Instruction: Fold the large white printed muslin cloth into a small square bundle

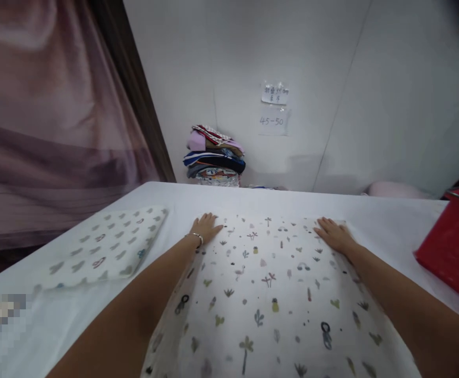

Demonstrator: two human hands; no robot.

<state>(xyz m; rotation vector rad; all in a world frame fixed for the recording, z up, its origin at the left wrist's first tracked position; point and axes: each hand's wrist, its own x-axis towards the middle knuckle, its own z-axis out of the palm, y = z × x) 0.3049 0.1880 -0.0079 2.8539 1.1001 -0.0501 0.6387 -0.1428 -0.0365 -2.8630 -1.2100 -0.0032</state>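
Note:
A white cloth (pixel 264 299) printed with small cacti, palms, pineapples and flamingos lies spread before me, its near end running out of the bottom of the view. My left hand (pixel 206 228) rests flat on its far left corner, fingers apart, a silver bangle on the wrist. On the far right corner my right hand (pixel 335 234) lies flat as well, fingers stretched out. Neither hand grips anything. To the left, a folded white cloth (pixel 107 247) with grey leaf-like shapes and some red marks lies on the table.
The white table (pixel 221 197) carries both cloths. At the right edge is a red bag-like item (pixel 456 239). Beyond the table, a stack of folded fabrics (pixel 216 152) stands by the wall, below two paper notes (pixel 273 107). A pinkish curtain (pixel 56 121) hangs at left.

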